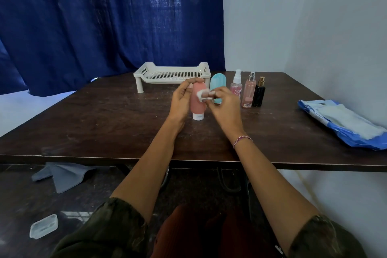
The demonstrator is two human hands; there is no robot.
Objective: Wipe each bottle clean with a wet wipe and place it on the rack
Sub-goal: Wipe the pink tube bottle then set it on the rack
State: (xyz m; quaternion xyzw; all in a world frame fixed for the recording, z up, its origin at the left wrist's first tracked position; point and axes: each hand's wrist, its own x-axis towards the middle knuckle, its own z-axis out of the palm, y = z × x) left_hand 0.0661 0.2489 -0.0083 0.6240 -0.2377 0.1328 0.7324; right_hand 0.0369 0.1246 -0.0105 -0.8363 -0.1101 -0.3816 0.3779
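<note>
My left hand [181, 100] grips a pink squeeze bottle [197, 105] that stands cap-down with its white cap on the table. My right hand [222, 102] pinches a small folded white wet wipe [202, 94] against the bottle's side. Just behind my right hand stands a teal squeeze bottle [217, 82]. To its right stand a clear spray bottle [236, 86] with pink print, a tall pink spray bottle [248, 92] and a black bottle [259, 94] with a gold cap. The cream perforated rack [146, 74] sits at the back of the table with nothing on it.
A blue pack of wet wipes [343, 121] lies at the table's right edge by the wall. The dark wooden table [104, 121] has bare surface to the left. On the floor lie a grey cloth [62, 176] and a clear plastic lid [44, 226].
</note>
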